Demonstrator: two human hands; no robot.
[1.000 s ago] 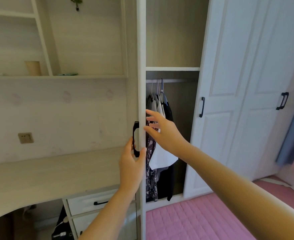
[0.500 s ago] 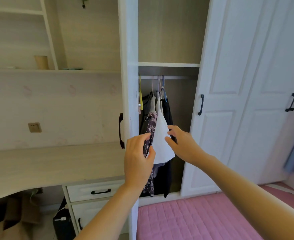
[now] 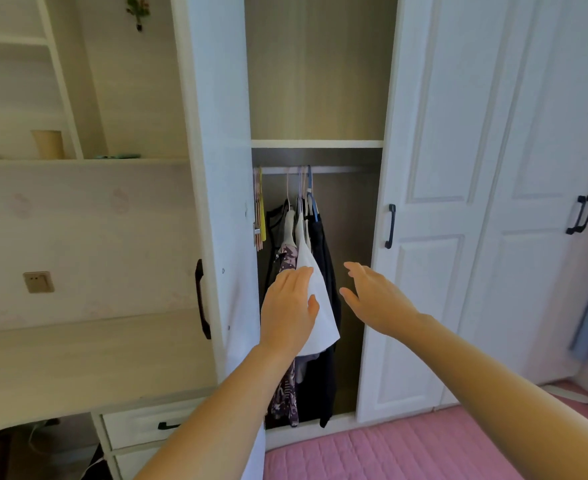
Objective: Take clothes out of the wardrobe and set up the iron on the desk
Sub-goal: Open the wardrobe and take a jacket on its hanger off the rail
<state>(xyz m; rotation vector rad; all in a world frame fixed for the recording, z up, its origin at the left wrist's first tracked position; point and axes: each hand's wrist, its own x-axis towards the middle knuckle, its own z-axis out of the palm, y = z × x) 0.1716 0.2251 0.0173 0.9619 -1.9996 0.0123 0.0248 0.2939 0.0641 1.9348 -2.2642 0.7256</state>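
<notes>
The wardrobe's left door [image 3: 216,188] stands swung open. Inside, several garments hang from a rail [image 3: 334,169]: a white top [image 3: 315,271], a floral patterned piece [image 3: 287,258] and black clothes [image 3: 325,244]. My left hand [image 3: 290,310] is in front of the white top with straight fingers; whether it touches the cloth I cannot tell. My right hand [image 3: 375,296] hovers just right of the clothes, fingers spread, holding nothing. The pale wooden desk [image 3: 78,362] runs along the left. No iron is in view.
Closed white wardrobe doors [image 3: 458,202] with black handles fill the right. Drawers [image 3: 147,427] sit under the desk. A wall socket [image 3: 38,282] is above the desk; a shelf carries a tan cup [image 3: 47,143]. Pink quilted bedding [image 3: 389,452] lies below.
The wardrobe door has swung fully open to the left. My left hand let go of its handle and moved onto the clothes; my right hand drew back to the right of them.
</notes>
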